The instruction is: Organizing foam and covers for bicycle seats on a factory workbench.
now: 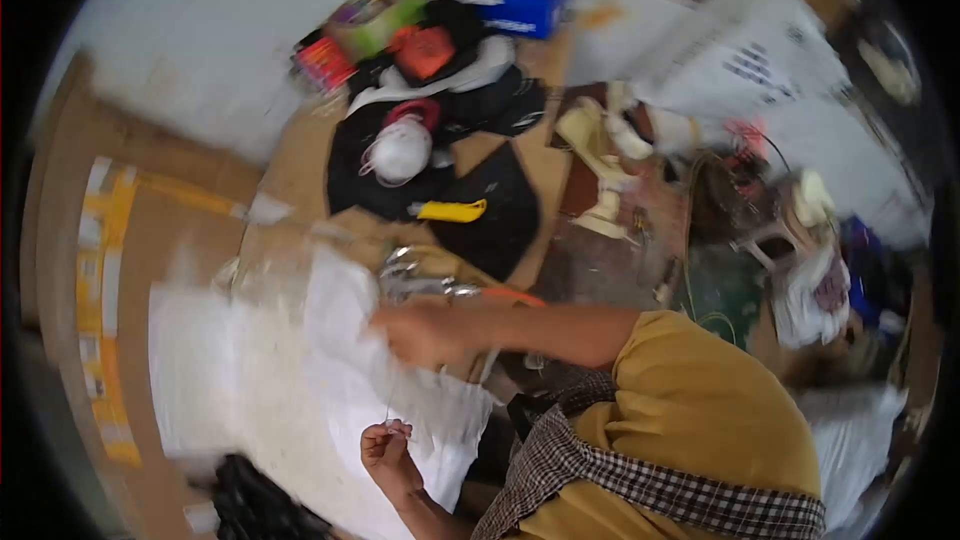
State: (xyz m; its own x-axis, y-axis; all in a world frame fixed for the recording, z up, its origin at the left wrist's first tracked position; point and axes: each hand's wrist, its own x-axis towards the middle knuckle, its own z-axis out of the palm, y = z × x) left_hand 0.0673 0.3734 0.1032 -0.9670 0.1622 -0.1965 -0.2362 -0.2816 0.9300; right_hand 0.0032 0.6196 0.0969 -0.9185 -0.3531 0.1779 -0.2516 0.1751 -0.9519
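Observation:
My left hand [387, 450] is closed in a pinch at the lower middle, beside crumpled white sheeting [340, 310]. A small pale bit shows at its fingertips, and a faint thin line rises from them; I cannot make out what it is. Above it, my right hand [425, 335] is smeared by motion over the sheeting, its fingers unclear. My right arm, in a yellow sleeve, reaches in from the right. Shiny metal tools [425, 280], perhaps scissors, lie just beyond the right hand. A yellow utility knife [452, 211] rests on black material [492, 215] farther off.
A white spool or cup-like object [400, 150] sits among dark cloths. Small boxes, one blue [525, 8], stand behind. Cardboard with yellow tape [105, 310] lies at left. A white sack [750, 60], cream parts [600, 165] and a black bag [255, 500] are around.

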